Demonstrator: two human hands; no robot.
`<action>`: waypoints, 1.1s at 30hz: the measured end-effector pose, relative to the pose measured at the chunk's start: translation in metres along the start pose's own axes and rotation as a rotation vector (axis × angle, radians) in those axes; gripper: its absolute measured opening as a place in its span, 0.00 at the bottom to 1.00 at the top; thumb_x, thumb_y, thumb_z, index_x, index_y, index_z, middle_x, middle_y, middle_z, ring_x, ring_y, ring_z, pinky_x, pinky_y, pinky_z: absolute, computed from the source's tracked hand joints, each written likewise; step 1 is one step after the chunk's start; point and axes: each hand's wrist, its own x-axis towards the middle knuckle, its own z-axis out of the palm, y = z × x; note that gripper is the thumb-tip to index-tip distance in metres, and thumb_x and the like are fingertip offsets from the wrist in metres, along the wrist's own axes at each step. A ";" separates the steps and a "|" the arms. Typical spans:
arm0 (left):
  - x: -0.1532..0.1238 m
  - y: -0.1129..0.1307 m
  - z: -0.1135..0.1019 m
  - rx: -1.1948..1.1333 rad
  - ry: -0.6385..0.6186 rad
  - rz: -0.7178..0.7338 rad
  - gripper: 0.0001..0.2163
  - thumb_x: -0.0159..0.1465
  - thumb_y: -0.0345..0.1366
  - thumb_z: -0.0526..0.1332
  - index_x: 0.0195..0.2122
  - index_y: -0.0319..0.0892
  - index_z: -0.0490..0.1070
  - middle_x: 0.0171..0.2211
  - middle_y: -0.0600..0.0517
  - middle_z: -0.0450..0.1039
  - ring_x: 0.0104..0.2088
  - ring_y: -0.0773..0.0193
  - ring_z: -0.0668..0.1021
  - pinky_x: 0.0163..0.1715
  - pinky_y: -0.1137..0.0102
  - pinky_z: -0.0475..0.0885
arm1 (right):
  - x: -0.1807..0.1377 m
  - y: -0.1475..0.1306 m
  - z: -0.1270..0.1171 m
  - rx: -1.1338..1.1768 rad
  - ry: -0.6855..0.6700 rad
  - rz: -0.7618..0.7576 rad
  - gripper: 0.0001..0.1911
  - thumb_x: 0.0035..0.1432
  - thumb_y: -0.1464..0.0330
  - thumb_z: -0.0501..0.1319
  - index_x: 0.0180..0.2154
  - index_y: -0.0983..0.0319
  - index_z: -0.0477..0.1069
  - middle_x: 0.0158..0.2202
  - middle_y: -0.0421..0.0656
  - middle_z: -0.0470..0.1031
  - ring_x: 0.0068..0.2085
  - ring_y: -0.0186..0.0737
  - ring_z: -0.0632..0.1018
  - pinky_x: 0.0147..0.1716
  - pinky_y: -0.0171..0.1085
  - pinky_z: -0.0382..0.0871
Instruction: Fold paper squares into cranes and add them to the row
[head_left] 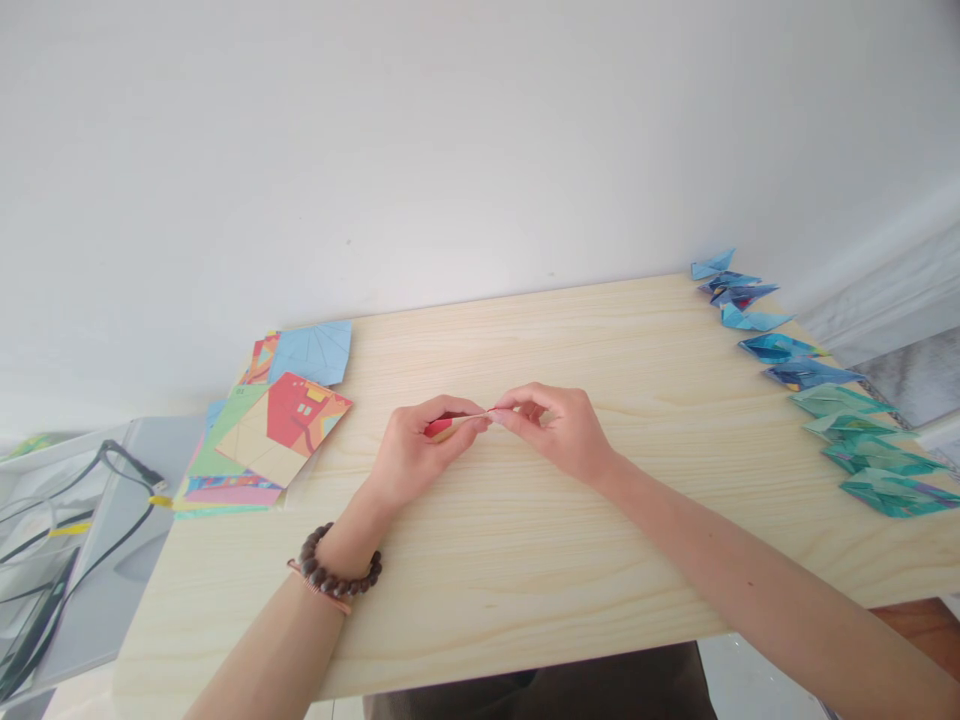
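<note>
Near the middle of the table, a small folded piece of origami paper (441, 427), red and pale yellow, is pinched between both hands. My left hand (412, 445) is closed on its left part, thumb and fingers pressed together, hiding much of it. At the paper's right end, the thumb and fingertips of my right hand (559, 430) are pinched together. Both hands are just above the wooden table (480, 560). The full shape of the folded paper cannot be made out.
Patterned origami sheets (281, 425) lie in a loose pile on the table's left side. Several folded paper boats (795, 375), blue and green, line the right edge. Left of the table, a grey-white tray (124, 530) holds black cables (105, 560). A white wall (480, 150) borders the back.
</note>
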 end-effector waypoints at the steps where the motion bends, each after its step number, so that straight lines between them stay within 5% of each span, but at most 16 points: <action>1: 0.000 0.000 0.000 -0.009 -0.002 0.007 0.08 0.58 0.39 0.61 0.34 0.40 0.74 0.31 0.52 0.77 0.30 0.67 0.76 0.31 0.75 0.70 | 0.000 0.000 0.000 -0.004 -0.011 -0.009 0.08 0.54 0.63 0.61 0.31 0.61 0.73 0.26 0.39 0.76 0.22 0.28 0.71 0.22 0.29 0.66; 16: 0.000 0.004 0.000 -0.363 -0.118 -0.170 0.10 0.57 0.40 0.62 0.33 0.37 0.74 0.28 0.47 0.77 0.29 0.62 0.78 0.31 0.69 0.74 | 0.000 0.000 -0.002 -0.104 0.032 -0.357 0.04 0.57 0.69 0.57 0.33 0.60 0.69 0.28 0.39 0.73 0.23 0.27 0.68 0.24 0.29 0.65; 24: 0.001 0.006 -0.004 -0.279 -0.114 -0.181 0.08 0.57 0.39 0.62 0.29 0.38 0.75 0.26 0.50 0.76 0.26 0.66 0.74 0.27 0.73 0.69 | 0.000 0.000 -0.001 -0.098 0.043 -0.408 0.03 0.56 0.71 0.58 0.33 0.60 0.70 0.31 0.40 0.74 0.24 0.27 0.69 0.24 0.28 0.66; 33: 0.001 0.004 -0.003 -0.605 -0.191 -0.370 0.08 0.55 0.38 0.63 0.26 0.38 0.74 0.24 0.50 0.76 0.25 0.66 0.75 0.29 0.71 0.72 | 0.002 0.006 -0.010 -0.337 -0.042 -0.581 0.08 0.59 0.71 0.55 0.40 0.56 0.70 0.37 0.40 0.74 0.33 0.30 0.75 0.31 0.29 0.67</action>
